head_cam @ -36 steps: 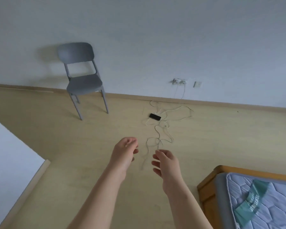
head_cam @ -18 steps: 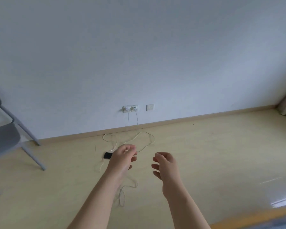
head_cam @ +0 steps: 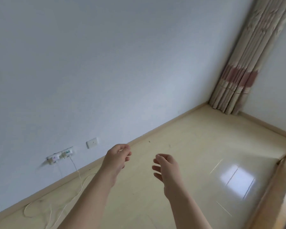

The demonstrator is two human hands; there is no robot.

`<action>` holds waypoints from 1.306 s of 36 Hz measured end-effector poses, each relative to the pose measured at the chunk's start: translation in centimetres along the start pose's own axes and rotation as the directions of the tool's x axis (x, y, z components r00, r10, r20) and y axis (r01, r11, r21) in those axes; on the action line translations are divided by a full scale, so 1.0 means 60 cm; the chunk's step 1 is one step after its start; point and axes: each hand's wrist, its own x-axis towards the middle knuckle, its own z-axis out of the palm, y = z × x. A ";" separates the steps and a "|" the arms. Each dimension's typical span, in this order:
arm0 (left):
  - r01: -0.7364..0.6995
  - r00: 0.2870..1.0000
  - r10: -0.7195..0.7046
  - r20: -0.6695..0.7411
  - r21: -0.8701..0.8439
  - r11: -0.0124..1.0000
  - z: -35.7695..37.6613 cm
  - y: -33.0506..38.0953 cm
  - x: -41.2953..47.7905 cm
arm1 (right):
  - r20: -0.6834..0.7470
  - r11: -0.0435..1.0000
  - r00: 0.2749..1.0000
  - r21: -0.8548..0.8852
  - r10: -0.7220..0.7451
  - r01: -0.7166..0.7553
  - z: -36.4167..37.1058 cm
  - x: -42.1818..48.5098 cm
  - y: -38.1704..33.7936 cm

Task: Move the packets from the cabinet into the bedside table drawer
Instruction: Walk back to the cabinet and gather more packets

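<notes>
View has swung right since half a second ago: grey chair and black device are out of frame, curtain corner has come in. Hands unchanged, both raised in front. Left hand [head_cam: 117, 160] empty, fingers [head_cam: 120, 147] loosely curled on nothing. Right hand [head_cam: 168, 169] empty, fingers apart and relaxed.

Lower right: wooden frame edge [head_cam: 274, 187]. Floor [head_cam: 196, 146] mid-frame. White cables [head_cam: 79, 184] trail lower left up to wall sockets [head_cam: 60, 156], beside a blank wall plate [head_cam: 92, 142]. Curtain [head_cam: 248, 63] upper right.

Packets, cabinet and bedside table drawer: none in view. Looks like a transit or search step, nothing carried. Next: keep turning until the cabinet shows, then reach for a packet.
</notes>
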 end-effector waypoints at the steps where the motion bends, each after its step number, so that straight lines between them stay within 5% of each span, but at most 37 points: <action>1: -0.005 1.000 0.005 0.029 0.016 1.000 0.020 0.016 0.034 | -0.032 1.000 0.999 0.015 -0.007 0.007 -0.005 0.029 -0.018; 11: 0.004 0.930 -0.076 0.359 0.198 0.980 0.302 0.090 0.278 | -0.322 0.973 0.937 0.222 0.132 -0.061 -0.138 0.290 -0.076; 42: -0.192 0.713 -0.071 0.698 0.292 0.937 1.450 0.400 0.882 | -0.624 0.947 0.756 0.320 0.197 0.017 -0.878 1.152 -0.512; 47: -0.274 0.600 -0.092 0.794 0.312 0.910 1.652 0.448 0.912 | -0.687 0.920 0.691 0.383 0.225 0.082 -1.028 1.247 -0.580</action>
